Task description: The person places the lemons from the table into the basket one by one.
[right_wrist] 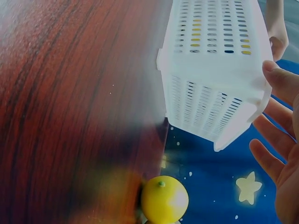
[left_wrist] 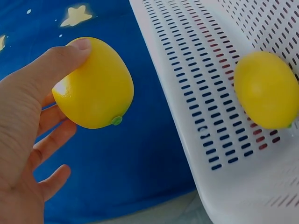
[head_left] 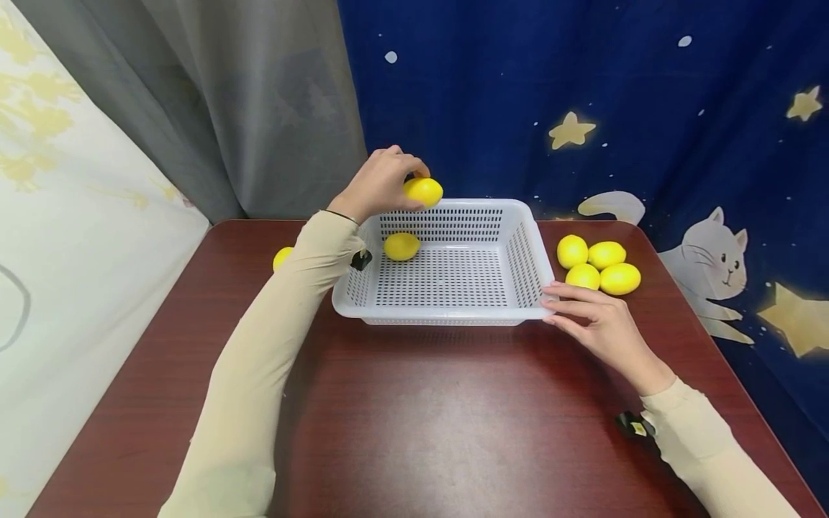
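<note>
My left hand (head_left: pixel 386 181) grips a yellow lemon (head_left: pixel 424 192) between thumb and fingers, above the back left rim of a white perforated plastic basket (head_left: pixel 447 313). In the left wrist view, the held lemon (left_wrist: pixel 96 86) shows a small green tip, and the thumb presses its upper side. Another lemon (head_left: pixel 401 246) lies inside the basket, toward its left back. My right hand (head_left: pixel 599 321) touches the basket's front right corner with extended fingers. In the right wrist view, its thumb and fingertips meet the rim (right_wrist: pixel 264 100), while the little finger stands apart from it.
Several lemons (head_left: pixel 606 255) sit in a group on the dark red table (head_left: pixel 466 424), to the right of the basket. One more lemon (head_left: pixel 281 257) is partly hidden behind the left sleeve. A blue curtain (head_left: pixel 466 93) with stars hangs behind the table.
</note>
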Demonstrator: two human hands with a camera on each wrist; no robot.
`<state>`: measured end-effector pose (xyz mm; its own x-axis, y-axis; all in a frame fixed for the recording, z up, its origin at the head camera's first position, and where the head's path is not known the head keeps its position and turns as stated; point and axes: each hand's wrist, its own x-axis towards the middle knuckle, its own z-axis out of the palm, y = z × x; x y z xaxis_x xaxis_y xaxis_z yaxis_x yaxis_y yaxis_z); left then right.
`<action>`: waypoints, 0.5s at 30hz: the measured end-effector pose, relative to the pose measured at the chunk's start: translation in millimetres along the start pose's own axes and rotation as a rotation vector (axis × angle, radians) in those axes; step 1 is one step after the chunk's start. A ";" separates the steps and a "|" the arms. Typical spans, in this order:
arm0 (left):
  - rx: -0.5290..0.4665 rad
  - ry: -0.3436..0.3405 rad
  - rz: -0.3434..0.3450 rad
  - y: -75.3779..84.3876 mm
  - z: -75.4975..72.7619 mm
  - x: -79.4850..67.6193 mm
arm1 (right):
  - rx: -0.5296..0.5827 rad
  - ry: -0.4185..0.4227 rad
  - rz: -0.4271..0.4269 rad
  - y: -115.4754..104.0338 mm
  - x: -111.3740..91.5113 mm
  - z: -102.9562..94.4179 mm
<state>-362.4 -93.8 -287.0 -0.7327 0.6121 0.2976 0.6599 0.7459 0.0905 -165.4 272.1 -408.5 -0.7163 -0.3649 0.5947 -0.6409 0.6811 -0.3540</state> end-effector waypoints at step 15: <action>0.014 -0.066 0.023 7.1 23.3 15.8 | 0.001 0.003 0.007 -0.3 -0.1 0.4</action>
<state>-373.1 -72.7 -303.8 -0.7272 0.6446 0.2361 0.6745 0.7348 0.0712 -165.2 271.6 -408.7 -0.7203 -0.3579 0.5942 -0.6359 0.6829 -0.3594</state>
